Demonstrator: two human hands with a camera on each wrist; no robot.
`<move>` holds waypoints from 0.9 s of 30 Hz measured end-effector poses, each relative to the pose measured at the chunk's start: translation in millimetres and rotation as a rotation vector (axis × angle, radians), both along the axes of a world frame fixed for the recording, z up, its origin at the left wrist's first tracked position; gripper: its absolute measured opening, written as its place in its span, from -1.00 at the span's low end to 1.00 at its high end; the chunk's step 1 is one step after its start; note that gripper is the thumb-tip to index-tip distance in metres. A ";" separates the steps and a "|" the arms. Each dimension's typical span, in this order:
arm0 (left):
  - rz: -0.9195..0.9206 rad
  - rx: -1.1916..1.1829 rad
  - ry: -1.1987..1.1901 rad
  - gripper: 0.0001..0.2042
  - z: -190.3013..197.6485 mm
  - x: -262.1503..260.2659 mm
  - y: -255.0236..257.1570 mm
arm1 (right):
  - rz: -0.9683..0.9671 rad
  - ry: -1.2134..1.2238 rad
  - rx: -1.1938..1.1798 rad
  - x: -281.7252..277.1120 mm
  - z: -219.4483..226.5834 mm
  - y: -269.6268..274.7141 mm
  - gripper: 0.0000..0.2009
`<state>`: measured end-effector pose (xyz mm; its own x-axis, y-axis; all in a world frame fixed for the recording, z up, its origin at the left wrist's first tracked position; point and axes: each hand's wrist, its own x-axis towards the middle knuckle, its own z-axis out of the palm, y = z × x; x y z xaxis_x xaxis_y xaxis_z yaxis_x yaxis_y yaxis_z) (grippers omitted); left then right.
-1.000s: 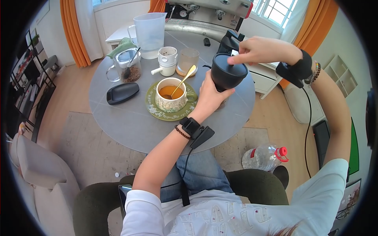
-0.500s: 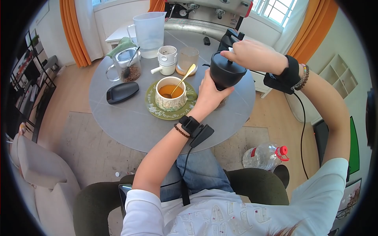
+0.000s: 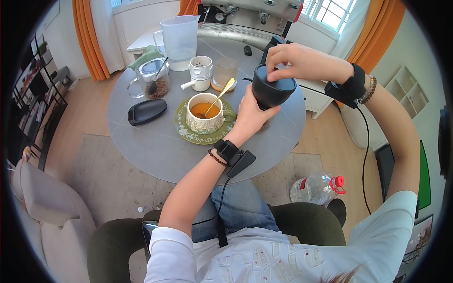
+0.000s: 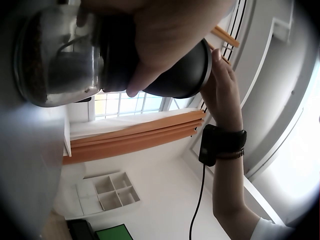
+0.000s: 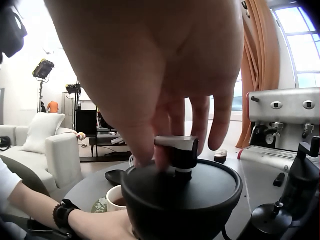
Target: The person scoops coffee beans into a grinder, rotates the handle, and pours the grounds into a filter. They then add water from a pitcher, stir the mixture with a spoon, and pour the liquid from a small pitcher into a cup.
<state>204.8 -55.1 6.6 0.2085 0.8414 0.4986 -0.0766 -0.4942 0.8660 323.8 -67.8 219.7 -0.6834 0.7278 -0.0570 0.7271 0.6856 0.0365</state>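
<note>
My left hand (image 3: 252, 113) grips a black hand coffee grinder (image 3: 271, 96) around its waist, over the right side of the round table. Below that grip, the left wrist view shows the grinder's clear glass jar (image 4: 75, 75), with dark grounds inside. From above, my right hand (image 3: 302, 63) reaches down over the flat black lid (image 5: 210, 182). Its thumb and a finger pinch at the side of the black and pale knob (image 5: 185, 155), while the other fingers hang loosely beyond. A patterned cup (image 3: 204, 123) of amber drink, with a gold spoon (image 3: 219, 98), stands left of the grinder.
Under the cup lies a green saucer (image 3: 184, 132). Behind are a white lidded pot (image 3: 200, 75), a glass tumbler (image 3: 226, 70), a plastic pitcher (image 3: 179, 42) and a glass mug (image 3: 153, 78). A black scoop-shaped object (image 3: 147, 112) lies left. An espresso machine (image 5: 280, 115) stands at the back.
My right hand has circled over the lid, away to the far side and back toward me, and its fingers now point down at the lid. The left hand has kept its hold on the coffee grinder.
</note>
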 end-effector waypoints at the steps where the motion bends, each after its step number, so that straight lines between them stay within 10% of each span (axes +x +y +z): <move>1: 0.004 0.002 0.000 -0.23 -0.2 0.4 0.4 | -0.121 0.063 -0.014 -3.4 -1.1 -2.5 -0.69; 5: -0.001 -0.002 -0.006 -0.24 -0.9 0.5 0.5 | -0.663 -0.276 -0.037 -33.2 11.9 -15.2 -0.52; 14: 0.030 0.024 0.022 -0.25 0.4 0.7 -2.0 | 0.071 -0.627 0.231 -3.4 -3.7 2.4 -0.77; 20: 0.013 0.011 -0.004 -0.24 -1.7 1.2 2.2 | -0.181 -0.161 0.078 -2.1 -14.9 -12.1 -0.77; 27: -0.002 -0.009 0.013 -0.24 1.4 -0.4 1.4 | 0.329 -0.339 0.270 5.0 3.3 -6.8 -0.79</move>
